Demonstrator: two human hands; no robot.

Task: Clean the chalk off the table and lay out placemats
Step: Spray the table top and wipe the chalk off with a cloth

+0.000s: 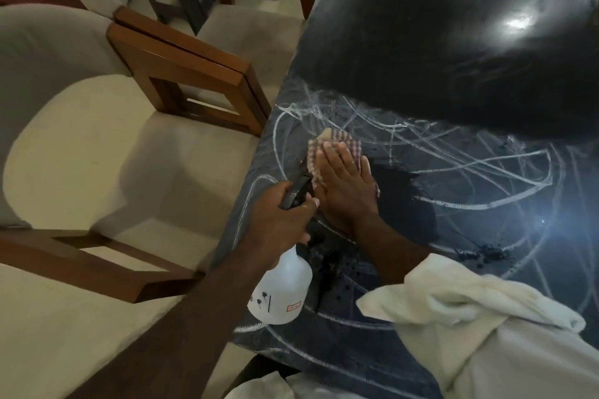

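Right hand (pixel 343 185), fingers flat, presses the cloth (pixel 316 152); left hand (pixel 278 214) grips the sprayer (pixel 282 288) — table (pixel 421 42) beyond the fingertips seems wiped, chalk (pixel 479 206) beside them remains, placemats not yet laid.

The table top (pixel 453 42) is a black, smooth, high-gloss surface that reflects lamp glare. The chalk lines (pixel 460 204) on its near half are white, dry and matt, and they dull the gloss there. A wiped patch (pixel 402 201) reads darker and wet. The cloth (pixel 337 142) is thin woven fabric in a red-and-white check. The spray bottle (pixel 282 288) has a translucent white plastic body with a smooth, semi-matt finish; its trigger head (pixel 296 191) is black plastic. The chair frames (pixel 181 52) are brown wood with a satin varnish. The upholstery (pixel 97 146) is beige matt fabric. The sleeve (pixel 470 298) is soft white cloth, creased.
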